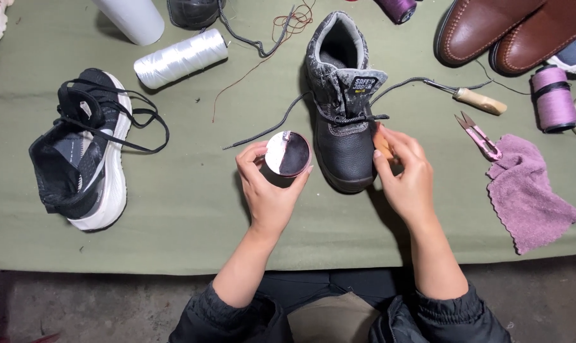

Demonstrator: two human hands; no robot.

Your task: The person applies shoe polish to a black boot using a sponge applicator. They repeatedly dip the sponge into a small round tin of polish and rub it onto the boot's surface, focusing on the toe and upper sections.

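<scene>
Holding a small round tin [287, 154] of dark polish, our left hand [269, 184] curls its fingers around the rim, pinching it just left of the black leather boot [345, 121]. Our right hand [407, 173] presses its fingers together on a small tan applicator [382, 145] against the boot's right side. The boot stands mid-table, smooth at the toe, with a padded grey collar and speckled laces trailing loose. Left lies a black mesh sneaker [84, 152] with a white sole; right, a fuzzy purple cloth [529, 190] and pink snips [477, 134]. Everything rests on a matte olive-green mat [173, 216] over a rough concrete floor [97, 305].
</scene>
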